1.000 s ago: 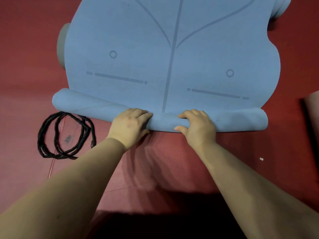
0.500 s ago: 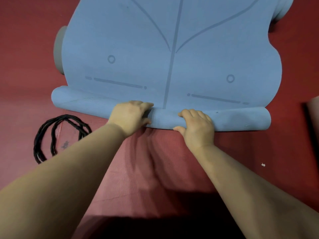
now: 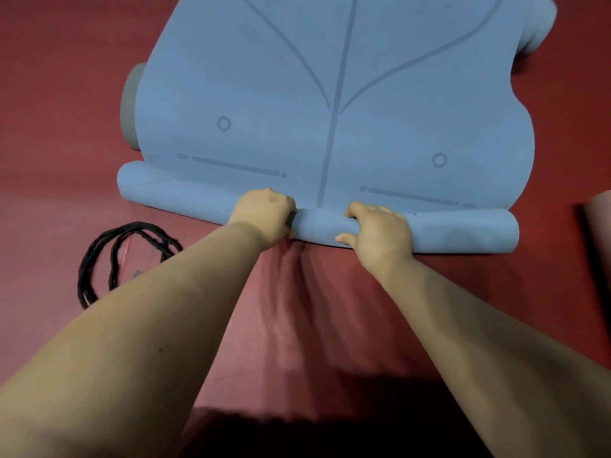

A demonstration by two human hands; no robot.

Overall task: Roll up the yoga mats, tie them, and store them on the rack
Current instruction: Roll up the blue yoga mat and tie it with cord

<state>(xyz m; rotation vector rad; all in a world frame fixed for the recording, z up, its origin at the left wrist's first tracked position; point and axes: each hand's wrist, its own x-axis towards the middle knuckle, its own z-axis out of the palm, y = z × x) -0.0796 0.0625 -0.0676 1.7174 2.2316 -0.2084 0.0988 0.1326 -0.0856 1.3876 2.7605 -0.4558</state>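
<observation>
A blue yoga mat with grey alignment lines lies spread on the red floor, stretching away from me. Its near end is wound into a roll that runs across the view. My left hand grips the roll left of the centre line, fingers curled over it. My right hand grips it just to the right, thumb under the front. A coil of black cord lies on the floor at the left, partly hidden behind my left forearm.
A red mat lies under my arms, wrinkled near the roll. A grey rolled edge sticks out from under the blue mat's left side. The end of another reddish mat shows at the right edge.
The roll has moved away from me over the mat and grown slightly thicker. Both hands went forward with it, and my left fingers curled tighter.
</observation>
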